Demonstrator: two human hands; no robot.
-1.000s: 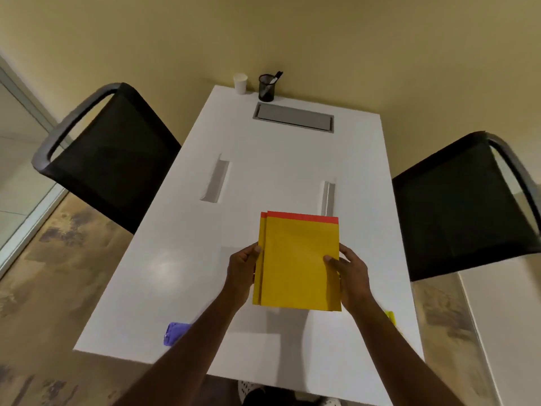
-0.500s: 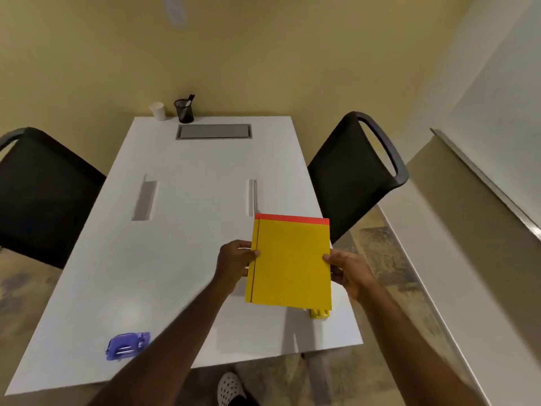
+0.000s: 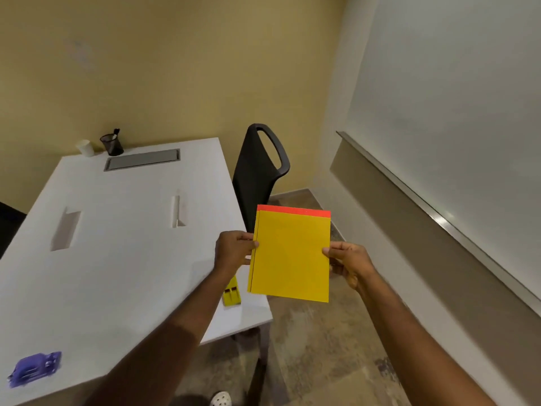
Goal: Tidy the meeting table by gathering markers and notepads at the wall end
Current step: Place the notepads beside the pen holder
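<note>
Two stacked yellow notepads point(image 3: 291, 254) with a red top strip hang in the air past the right edge of the white table point(image 3: 123, 259), above the floor. My left hand point(image 3: 234, 252) pinches their left edge and my right hand point(image 3: 347, 260) pinches their right edge. A black mesh pen cup point(image 3: 112, 144) with a marker in it stands at the wall end of the table. A yellow object point(image 3: 232, 294), partly hidden by my left forearm, lies near the table's right front corner.
A white paper cup point(image 3: 85, 148) stands beside the pen cup. A grey cable hatch point(image 3: 142, 159) and two cable slots point(image 3: 66, 229) are set into the tabletop. A purple object point(image 3: 33, 369) lies front left. A black chair point(image 3: 259, 174) stands right of the table; a whiteboard point(image 3: 456, 112) covers the right wall.
The view has swung to the right. The notepads, held in both hands, have moved from over the table to beyond its right edge. The yellow object has come into sight.
</note>
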